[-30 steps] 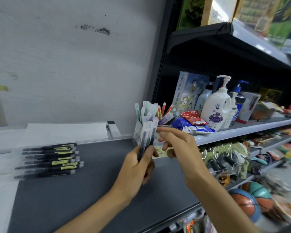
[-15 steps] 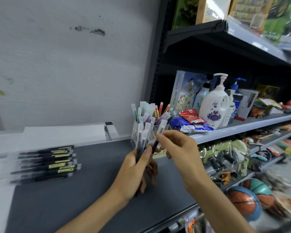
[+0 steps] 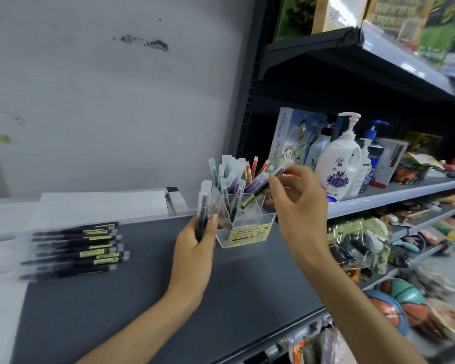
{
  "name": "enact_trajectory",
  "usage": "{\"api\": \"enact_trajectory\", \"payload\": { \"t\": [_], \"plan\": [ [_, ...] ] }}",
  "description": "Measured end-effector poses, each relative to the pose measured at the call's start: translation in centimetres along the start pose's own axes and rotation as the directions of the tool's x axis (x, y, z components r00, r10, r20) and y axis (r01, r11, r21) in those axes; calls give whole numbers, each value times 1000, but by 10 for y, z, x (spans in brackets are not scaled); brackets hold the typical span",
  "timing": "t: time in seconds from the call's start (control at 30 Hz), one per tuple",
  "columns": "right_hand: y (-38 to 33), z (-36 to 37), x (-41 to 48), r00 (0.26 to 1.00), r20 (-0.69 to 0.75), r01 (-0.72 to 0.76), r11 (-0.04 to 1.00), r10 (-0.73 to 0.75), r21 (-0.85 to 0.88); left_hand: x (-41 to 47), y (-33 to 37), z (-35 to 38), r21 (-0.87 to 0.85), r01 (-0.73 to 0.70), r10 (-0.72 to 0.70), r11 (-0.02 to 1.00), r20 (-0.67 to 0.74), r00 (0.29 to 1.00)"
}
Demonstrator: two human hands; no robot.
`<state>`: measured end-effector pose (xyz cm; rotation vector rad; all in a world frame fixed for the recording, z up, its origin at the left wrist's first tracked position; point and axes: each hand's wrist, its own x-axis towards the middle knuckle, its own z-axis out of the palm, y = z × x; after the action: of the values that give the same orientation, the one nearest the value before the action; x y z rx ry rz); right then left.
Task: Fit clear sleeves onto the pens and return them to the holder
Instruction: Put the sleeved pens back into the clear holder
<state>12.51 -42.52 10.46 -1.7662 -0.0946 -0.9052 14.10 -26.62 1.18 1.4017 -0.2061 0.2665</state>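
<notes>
Right hand [image 3: 297, 203] pinches one sleeved pen [image 3: 258, 193] above mid-barrel, tip angled into holder [image 3: 247, 227] from 2 o'clock. Left hand [image 3: 195, 248] grips pen bundle [image 3: 204, 206] at holder's 9 o'clock. Pens probably light, stiff; sleeves slick, so pinch the barrel

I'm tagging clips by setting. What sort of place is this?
Probably a small general shop: metal shelves stocked with pump bottles and a basketball, plus a clear pen holder with a printed label on the counter.

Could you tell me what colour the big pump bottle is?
White bottle, purple label; head view.
</notes>
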Motion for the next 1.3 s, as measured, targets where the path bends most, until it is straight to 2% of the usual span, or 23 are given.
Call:
{"api": "enact_trajectory", "payload": {
  "t": [0.27, 0.47, 0.6, 0.8, 0.97, 1.13, 1.3],
  "plan": [
    [21, 20, 5, 994, 103, 47, 970, -22, -239, 1, 4, 0, -4, 44, -44, 999, -11, 999],
    [31, 33, 3, 986, 162, 48, 894, 28, -445, -4, 10, -3, -120, 26, -25, 992, 12, 1000],
    [34, 39, 2, 992, 127, 57, 846, 13, -530, -4, 14, -3, -172, 47, -46, 984, 13, 999],
    [36, 46, 3, 994, 67, -38, 874, 81, -484, -6, 18, -2, -193, 46, -43, 980, 19, 999],
    [36, 46, 0, 997, 62, -7, 869, 43, -495, -5, 16, -3, -189, 63, -63, 980, 5, 998],
    [37, 43, -1, 994, 76, -29, 886, 72, -462, -5, 14, -4, -217, 103, -100, 971, 24, 995],
    [25, 32, -3, 994, 103, 18, 895, 31, -446, -5, 11, -5, -119, 20, -18, 993, 16, 1000]
  ]
}}
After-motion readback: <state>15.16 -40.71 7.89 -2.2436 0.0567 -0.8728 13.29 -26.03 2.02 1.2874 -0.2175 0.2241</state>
